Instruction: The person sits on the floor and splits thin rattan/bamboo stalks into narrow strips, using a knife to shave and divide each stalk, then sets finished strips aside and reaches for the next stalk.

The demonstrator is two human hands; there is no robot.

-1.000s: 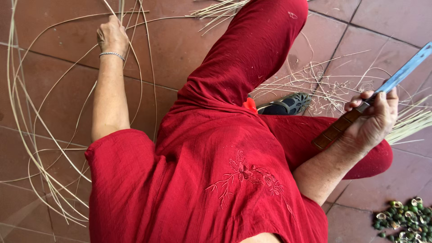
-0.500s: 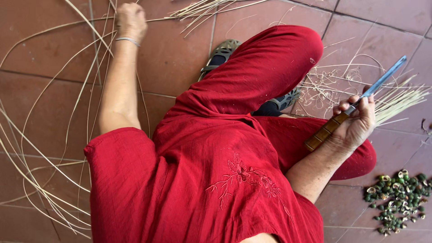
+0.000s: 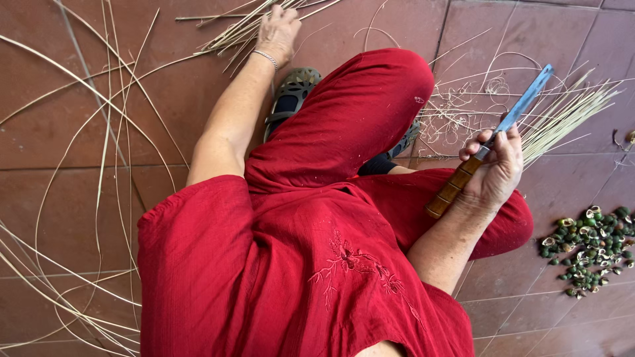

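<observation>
I sit on a red tiled floor in red clothes, one knee raised. My left hand reaches far forward and rests on a bundle of thin pale cane strips lying on the tiles; whether its fingers grip them is hidden. My right hand is closed around the brown wooden handle of a knife, whose blue-grey blade points up and away to the right. A second bundle of cut strips lies just beyond the blade.
Long loose cane strips curve across the floor on the left. Curly shavings lie past my knee. A pile of small green and brown husks sits at the right. A dark sandal is on my foot.
My left hand has stretched further forward onto the bundle of strips. My right hand with the knife has stayed near my right knee while the view shifted down.
</observation>
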